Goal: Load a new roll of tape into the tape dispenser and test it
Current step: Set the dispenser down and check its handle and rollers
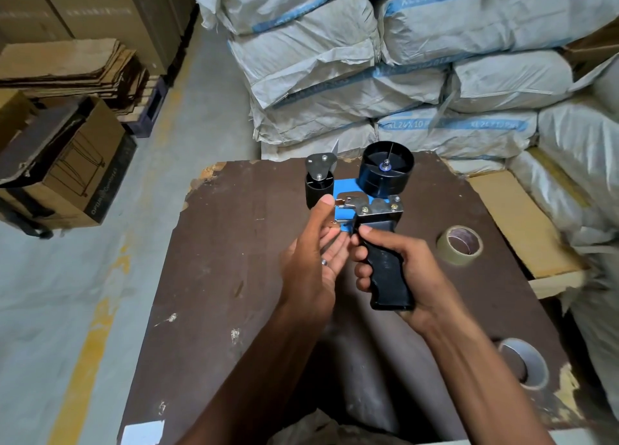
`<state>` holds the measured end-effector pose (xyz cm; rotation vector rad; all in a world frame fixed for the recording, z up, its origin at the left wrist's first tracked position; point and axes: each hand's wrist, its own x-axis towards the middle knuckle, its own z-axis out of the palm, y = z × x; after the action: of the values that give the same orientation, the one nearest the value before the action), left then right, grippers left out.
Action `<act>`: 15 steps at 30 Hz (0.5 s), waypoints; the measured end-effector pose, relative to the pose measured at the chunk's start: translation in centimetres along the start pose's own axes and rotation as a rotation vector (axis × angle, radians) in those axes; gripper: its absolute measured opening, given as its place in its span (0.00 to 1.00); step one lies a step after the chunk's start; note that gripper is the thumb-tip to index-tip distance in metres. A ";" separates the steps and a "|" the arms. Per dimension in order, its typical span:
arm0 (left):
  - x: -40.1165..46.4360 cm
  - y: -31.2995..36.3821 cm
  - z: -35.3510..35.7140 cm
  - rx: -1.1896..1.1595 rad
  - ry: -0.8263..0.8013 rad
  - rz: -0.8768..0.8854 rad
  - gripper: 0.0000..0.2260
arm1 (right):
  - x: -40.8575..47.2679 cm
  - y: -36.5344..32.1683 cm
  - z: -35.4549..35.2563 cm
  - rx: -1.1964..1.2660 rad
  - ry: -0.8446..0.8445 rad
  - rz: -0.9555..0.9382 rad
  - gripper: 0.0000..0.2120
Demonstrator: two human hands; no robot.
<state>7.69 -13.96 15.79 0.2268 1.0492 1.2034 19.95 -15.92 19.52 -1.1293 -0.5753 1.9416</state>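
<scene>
I hold a hand-held tape dispenser above a dark brown table. It has a blue frame, a black roller at the left and a bare black spool hub at the right with no tape on it. My right hand is wrapped around its black pistol grip. My left hand is at the metal flap beside the blue frame, thumb on the flap's edge, fingers spread beneath. A roll of clear-brownish tape lies flat on the table to the right of the dispenser.
A second tape roll or core lies near the table's right front edge. Stacked grey-white sacks rise behind the table. Cardboard boxes and flattened cartons stand on the floor at left. A tan board adjoins the table's right side.
</scene>
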 end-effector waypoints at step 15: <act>-0.8 -1.3 0.0 -0.195 0.086 -0.084 0.33 | 2.3 1.0 -1.3 0.005 0.031 -0.024 0.11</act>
<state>8.59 -15.15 15.36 -0.0199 0.9981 1.2389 20.01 -14.66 16.97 -1.1425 -0.5644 1.9013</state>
